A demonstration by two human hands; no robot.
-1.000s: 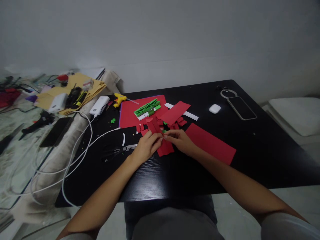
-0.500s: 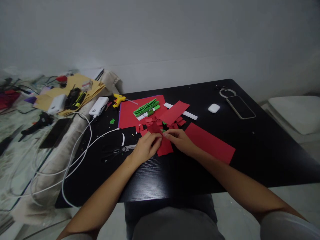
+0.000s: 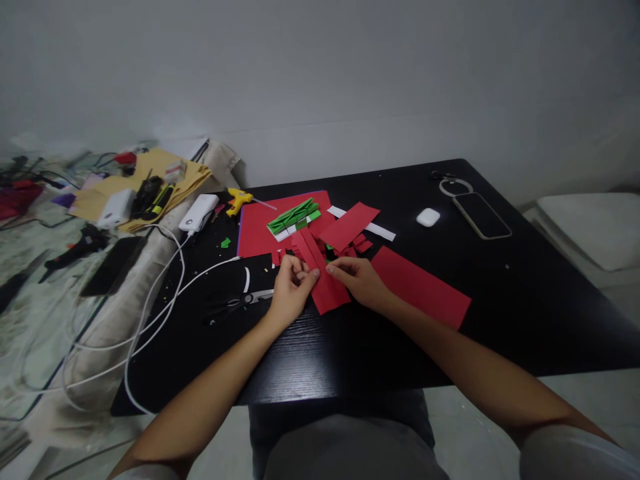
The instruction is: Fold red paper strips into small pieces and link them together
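Note:
A long red paper strip [image 3: 330,293] with a lengthwise crease is held tilted up between my hands. My left hand [image 3: 291,287] pinches its left edge, thumb on top and fingers curled beneath. On the opposite edge, my right hand [image 3: 361,280] has thumb and fingers closed at the paper. Small folded red paper pieces [image 3: 357,247] lie just behind the strip, partly hidden by it. A folded green paper bundle [image 3: 294,215] rests on a large red sheet [image 3: 255,233]. Another red paper piece [image 3: 420,287] lies to the right of my right hand.
Scissors [image 3: 240,301] lie left of my left hand, near a white cable [image 3: 183,287]. A yellow glue gun [image 3: 239,200] and a power bank [image 3: 199,212] are farther back. At the right are a white earbud case [image 3: 428,217] and a phone [image 3: 481,215].
The red strip has opened out from a more bunched position and its creased face now shows. My left hand has shifted slightly left and turned; my right hand is almost in the same place.

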